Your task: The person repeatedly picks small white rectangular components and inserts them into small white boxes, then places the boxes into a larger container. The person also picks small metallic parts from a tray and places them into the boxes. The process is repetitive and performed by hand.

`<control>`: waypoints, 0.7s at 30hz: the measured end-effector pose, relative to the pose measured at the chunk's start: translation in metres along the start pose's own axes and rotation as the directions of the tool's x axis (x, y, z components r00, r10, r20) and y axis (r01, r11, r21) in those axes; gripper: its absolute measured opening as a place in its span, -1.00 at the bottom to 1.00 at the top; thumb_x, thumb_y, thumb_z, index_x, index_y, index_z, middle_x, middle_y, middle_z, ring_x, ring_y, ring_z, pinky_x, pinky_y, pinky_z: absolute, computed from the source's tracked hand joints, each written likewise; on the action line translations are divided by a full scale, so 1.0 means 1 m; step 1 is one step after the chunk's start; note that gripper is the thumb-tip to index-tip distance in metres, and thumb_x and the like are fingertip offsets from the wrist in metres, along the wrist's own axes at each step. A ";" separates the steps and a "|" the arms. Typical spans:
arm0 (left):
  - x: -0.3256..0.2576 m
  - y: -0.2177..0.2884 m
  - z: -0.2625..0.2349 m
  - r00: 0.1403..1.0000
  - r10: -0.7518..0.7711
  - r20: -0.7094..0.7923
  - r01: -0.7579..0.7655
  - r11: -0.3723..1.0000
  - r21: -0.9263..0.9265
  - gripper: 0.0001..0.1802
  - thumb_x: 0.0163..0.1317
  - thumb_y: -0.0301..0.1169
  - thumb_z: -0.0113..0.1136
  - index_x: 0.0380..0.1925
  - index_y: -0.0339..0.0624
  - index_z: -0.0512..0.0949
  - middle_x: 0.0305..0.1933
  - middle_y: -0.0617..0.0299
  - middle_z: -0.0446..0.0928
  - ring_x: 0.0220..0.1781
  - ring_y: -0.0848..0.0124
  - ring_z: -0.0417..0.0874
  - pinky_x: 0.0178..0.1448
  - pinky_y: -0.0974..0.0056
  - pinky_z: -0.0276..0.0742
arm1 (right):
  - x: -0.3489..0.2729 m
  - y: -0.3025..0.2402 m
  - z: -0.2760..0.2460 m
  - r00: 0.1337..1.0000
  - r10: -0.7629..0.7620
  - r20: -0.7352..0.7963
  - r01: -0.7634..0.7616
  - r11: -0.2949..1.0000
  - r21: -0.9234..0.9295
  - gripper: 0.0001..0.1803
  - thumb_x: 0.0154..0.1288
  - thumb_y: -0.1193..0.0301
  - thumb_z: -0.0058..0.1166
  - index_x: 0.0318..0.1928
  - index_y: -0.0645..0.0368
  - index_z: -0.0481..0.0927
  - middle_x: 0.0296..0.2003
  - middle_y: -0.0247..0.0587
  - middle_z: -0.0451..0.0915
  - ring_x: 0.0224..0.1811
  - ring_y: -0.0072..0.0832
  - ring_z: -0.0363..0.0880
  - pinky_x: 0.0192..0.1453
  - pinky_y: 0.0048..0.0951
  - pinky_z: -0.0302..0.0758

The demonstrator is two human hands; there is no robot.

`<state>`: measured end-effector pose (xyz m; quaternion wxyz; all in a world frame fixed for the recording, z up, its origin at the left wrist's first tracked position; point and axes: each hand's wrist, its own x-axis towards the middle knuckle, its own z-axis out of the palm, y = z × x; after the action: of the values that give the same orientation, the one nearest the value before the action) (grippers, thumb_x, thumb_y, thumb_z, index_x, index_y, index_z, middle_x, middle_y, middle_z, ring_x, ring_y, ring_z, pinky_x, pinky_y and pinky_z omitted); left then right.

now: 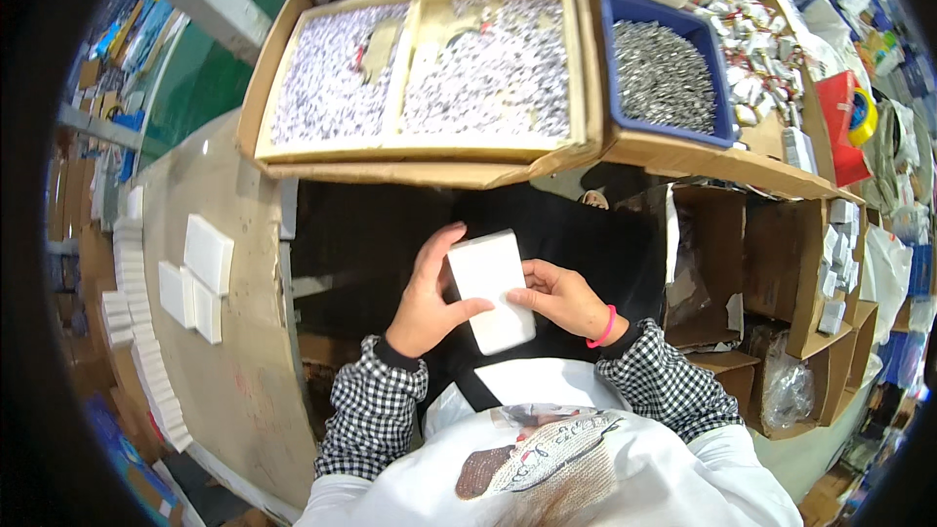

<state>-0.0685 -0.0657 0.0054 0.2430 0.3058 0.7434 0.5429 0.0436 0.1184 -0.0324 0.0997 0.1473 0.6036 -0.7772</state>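
White box [493, 288]; black-white checked sleeves [376, 410]; pink wristband [606, 329]; blue bin [664, 63] (grey metal bits inside); red tray [841, 127].

Likely packing workshop, cardboard trays [264, 88] of small parts, stacked white boxes [127, 263]

White box [492, 290] between both hands [427, 301]

White rect. box [492, 290] held in both hands; more white boxes [200, 273] left on table.
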 end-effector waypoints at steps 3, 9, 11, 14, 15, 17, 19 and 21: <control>0.012 0.022 -0.008 0.944 0.265 0.194 -0.327 0.824 0.464 0.03 -0.24 -0.04 0.48 0.26 -0.14 0.23 0.35 -0.01 0.17 0.38 -0.08 0.15 0.41 -0.05 0.12 | -0.008 -0.032 -0.028 0.999 0.038 -0.018 -0.041 0.967 -0.251 -0.57 0.29 0.16 0.12 -0.06 0.29 0.58 -0.41 -0.24 0.64 -0.38 -0.62 0.57 -0.30 -0.55 0.52; 0.021 0.051 0.034 0.760 0.234 0.607 -0.619 0.545 0.565 -0.05 -0.21 -0.02 0.41 0.21 -0.18 0.28 0.33 0.09 0.24 0.36 -0.04 0.16 0.36 -0.24 0.06 | -0.023 -0.068 -0.047 0.973 0.135 0.190 -0.016 0.852 -0.523 -0.49 0.24 0.04 0.03 -0.18 0.31 0.63 -0.37 -0.02 0.66 -0.37 -0.33 0.64 -0.24 -0.39 0.54; 0.025 0.053 0.046 0.791 0.316 0.523 -0.578 0.665 0.473 -0.17 -0.17 -0.15 0.41 0.14 -0.25 0.33 0.19 0.04 0.35 0.24 -0.02 0.32 0.30 -0.19 0.18 | -0.031 -0.081 -0.052 0.961 0.176 0.214 -0.065 0.894 -0.442 -0.47 0.28 0.02 -0.01 -0.19 0.32 0.63 -0.42 -0.09 0.66 -0.40 -0.37 0.63 -0.31 -0.42 0.53; 0.025 0.045 0.052 0.819 0.379 0.430 -0.507 0.830 0.235 -0.21 -0.21 -0.29 0.46 0.09 -0.26 0.37 0.01 -0.03 0.41 0.06 -0.01 0.44 0.16 0.05 0.39 | -0.052 -0.113 -0.074 0.903 0.348 0.251 -0.260 0.909 -0.325 -0.42 0.37 -0.04 -0.12 -0.15 0.30 0.60 -0.47 -0.22 0.63 -0.48 -0.55 0.61 -0.38 -0.59 0.54; 0.021 0.041 0.052 0.850 0.308 0.428 -0.418 0.888 0.190 -0.19 -0.22 -0.30 0.47 0.11 -0.24 0.37 0.03 -0.03 0.41 0.07 0.00 0.44 0.16 0.08 0.39 | -0.062 -0.125 -0.081 0.937 0.289 0.194 -0.210 0.914 -0.348 -0.45 0.38 -0.01 -0.10 -0.15 0.30 0.59 -0.46 -0.22 0.63 -0.49 -0.56 0.61 -0.37 -0.59 0.55; 0.016 0.027 0.050 0.876 0.163 0.453 -0.207 0.977 0.048 -0.08 -0.17 -0.28 0.54 0.21 -0.25 0.27 0.12 -0.01 0.38 0.13 0.16 0.46 0.19 0.16 0.39 | -0.079 -0.151 -0.104 0.999 -0.047 0.023 0.052 0.904 -0.425 -0.67 0.37 0.21 0.02 -0.17 0.26 0.60 -0.46 -0.24 0.63 -0.46 -0.59 0.62 -0.35 -0.57 0.56; 0.010 0.013 0.055 0.884 0.006 0.468 0.115 0.966 -0.231 -0.06 -0.18 -0.30 0.56 0.25 -0.19 0.27 0.17 0.03 0.36 0.18 0.21 0.43 0.21 0.26 0.38 | -0.097 -0.179 -0.138 0.947 -0.266 -0.181 0.173 0.895 -0.410 -0.78 0.35 0.35 0.06 -0.20 0.29 0.60 -0.42 -0.30 0.62 -0.41 -0.66 0.60 -0.30 -0.60 0.56; 0.004 0.002 0.057 0.850 -0.019 0.526 0.263 0.881 -0.394 0.07 -0.18 -0.17 0.55 0.30 -0.27 0.16 0.24 0.04 0.31 0.20 0.25 0.42 0.21 0.19 0.41 | -0.103 -0.204 -0.181 0.761 -0.603 -0.239 0.055 0.428 -0.902 -0.83 0.29 0.37 0.07 -0.21 0.20 0.62 -0.46 -0.20 0.62 -0.42 -0.44 0.61 -0.28 -0.50 0.51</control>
<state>-0.0315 -0.0245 -0.0093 0.5344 0.3158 0.5269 0.5805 0.0919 0.3423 0.1475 -0.1755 0.1594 0.9234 -0.3020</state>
